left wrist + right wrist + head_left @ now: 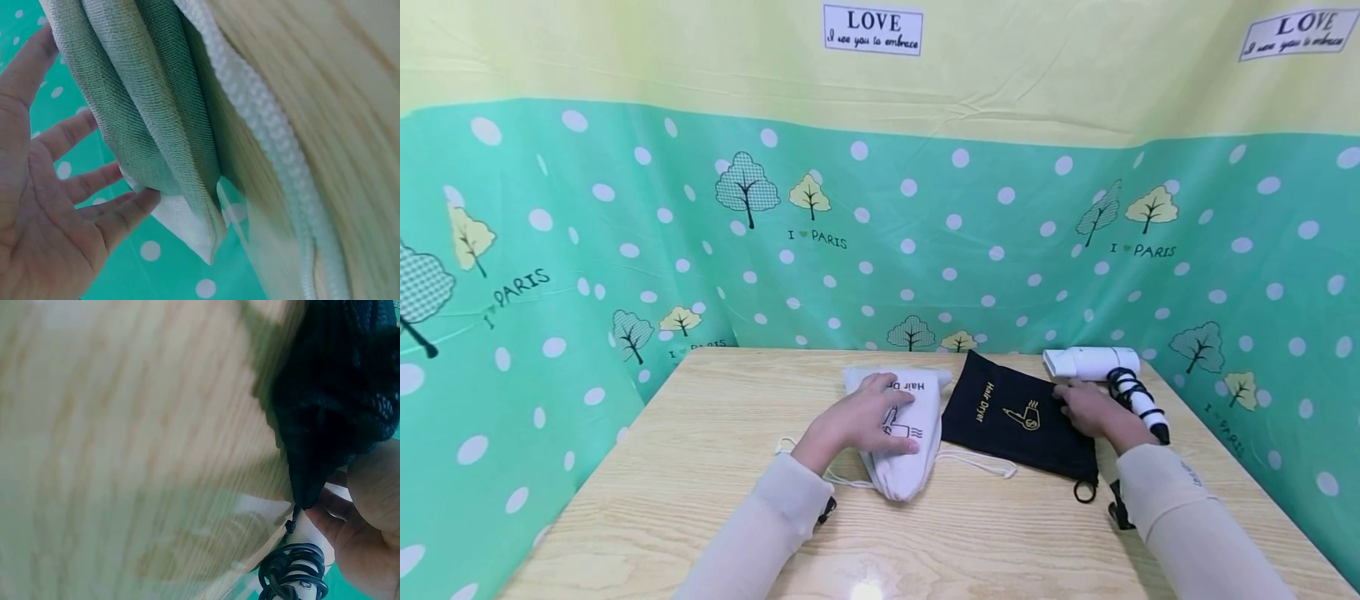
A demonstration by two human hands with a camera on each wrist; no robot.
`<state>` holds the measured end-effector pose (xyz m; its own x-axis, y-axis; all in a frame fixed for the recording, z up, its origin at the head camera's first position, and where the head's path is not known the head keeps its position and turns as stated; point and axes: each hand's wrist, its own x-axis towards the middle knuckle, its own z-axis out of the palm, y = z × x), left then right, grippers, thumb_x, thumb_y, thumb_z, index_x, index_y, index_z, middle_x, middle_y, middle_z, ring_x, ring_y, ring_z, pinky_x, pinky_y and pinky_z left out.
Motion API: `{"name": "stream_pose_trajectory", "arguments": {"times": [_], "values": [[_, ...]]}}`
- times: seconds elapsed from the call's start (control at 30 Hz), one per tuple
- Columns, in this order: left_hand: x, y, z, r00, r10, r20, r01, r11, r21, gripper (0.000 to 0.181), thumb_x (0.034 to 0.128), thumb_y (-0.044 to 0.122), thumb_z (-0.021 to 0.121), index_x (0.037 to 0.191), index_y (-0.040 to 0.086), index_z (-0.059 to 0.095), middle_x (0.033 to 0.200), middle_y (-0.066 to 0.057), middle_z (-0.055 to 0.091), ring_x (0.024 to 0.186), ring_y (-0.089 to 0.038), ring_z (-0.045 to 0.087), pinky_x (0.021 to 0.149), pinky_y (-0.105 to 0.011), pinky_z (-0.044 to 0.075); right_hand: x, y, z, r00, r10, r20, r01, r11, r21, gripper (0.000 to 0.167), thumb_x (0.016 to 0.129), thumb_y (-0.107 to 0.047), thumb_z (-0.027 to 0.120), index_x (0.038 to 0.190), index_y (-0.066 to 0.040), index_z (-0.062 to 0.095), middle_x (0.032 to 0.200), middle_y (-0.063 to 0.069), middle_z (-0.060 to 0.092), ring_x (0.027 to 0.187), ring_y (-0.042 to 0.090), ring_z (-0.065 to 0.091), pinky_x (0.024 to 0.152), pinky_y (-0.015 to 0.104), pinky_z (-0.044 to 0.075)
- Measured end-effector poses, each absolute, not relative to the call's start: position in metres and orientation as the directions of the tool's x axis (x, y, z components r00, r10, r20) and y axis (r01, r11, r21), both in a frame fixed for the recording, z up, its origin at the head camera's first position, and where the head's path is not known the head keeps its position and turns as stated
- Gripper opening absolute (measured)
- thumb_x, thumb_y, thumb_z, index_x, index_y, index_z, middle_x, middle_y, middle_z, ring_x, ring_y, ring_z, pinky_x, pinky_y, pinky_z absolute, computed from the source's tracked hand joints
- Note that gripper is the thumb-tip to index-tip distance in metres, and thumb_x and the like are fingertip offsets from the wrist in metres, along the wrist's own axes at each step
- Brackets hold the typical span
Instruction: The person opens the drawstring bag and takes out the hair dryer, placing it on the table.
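A white drawstring pouch (917, 467) printed "Hair Dryer" lies bulging on the table. My left hand (868, 417) rests over it; in the left wrist view the fingers (69, 134) are spread and fairly straight, touching the pouch's cloth (144, 106). To its right lies a flat black drawstring pouch (985, 408) with gold "Hair Dryer" lettering. At this pouch's right edge, my right hand (1090, 408) pinches the cloth between thumb and fingers. In the right wrist view the black cloth (331, 419) bunches above those fingers (328, 519). What the white pouch contains is hidden.
A white hair dryer (1093, 363) with black cord (1131, 387) wound on its handle lies at the back right, beside my right hand. White drawstrings (977, 461) trail from the white pouch. Polka-dot curtains (955, 225) border the wooden table (700, 467).
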<state>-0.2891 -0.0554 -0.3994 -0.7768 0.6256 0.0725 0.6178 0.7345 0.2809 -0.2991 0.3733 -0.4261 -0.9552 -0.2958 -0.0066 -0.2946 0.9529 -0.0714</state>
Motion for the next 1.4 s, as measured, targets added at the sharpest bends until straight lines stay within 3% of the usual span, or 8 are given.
{"name": "stream_pose_trajectory", "arguments": {"times": [0.7,1.13,1.4], "values": [[-0.264,-0.037,-0.388,-0.757,0.652,0.041,0.65,0.745,0.151,0.085,0.0783,0.07,0.075,0.145,0.021,0.058,0.153,-0.017,0.042,0.138,-0.032,0.041,0.106,-0.045,0.048,-0.301,0.374,-0.43,-0.959,-0.282,-0.009,-0.281,0.959,-0.04,0.025,0.097,-0.003,0.061,0.121,0.004,0.063,0.115,0.027,0.058,0.107,0.048,0.056,0.091,0.062,0.048],[-0.265,-0.036,-0.389,-0.759,0.65,0.034,0.647,0.747,0.152,0.087,0.0787,0.073,0.072,0.147,0.023,0.055,0.157,-0.018,0.038,0.144,-0.034,0.036,0.108,-0.048,0.047,-0.302,0.367,-0.429,-0.968,-0.248,-0.033,-0.247,0.968,-0.036,0.029,0.096,0.0,0.055,0.124,0.009,0.059,0.12,0.031,0.057,0.115,0.051,0.054,0.096,0.062,0.047],[-0.267,-0.041,-0.388,-0.758,0.651,0.032,0.645,0.742,0.185,0.085,0.0782,0.072,0.073,0.147,0.026,0.055,0.159,-0.013,0.037,0.145,-0.032,0.036,0.108,-0.049,0.046,-0.303,0.36,-0.417,-0.964,-0.267,-0.017,-0.266,0.964,-0.011,0.029,0.095,-0.01,0.065,0.116,0.011,0.061,0.106,0.025,0.065,0.103,0.045,0.063,0.086,0.058,0.052]]}}
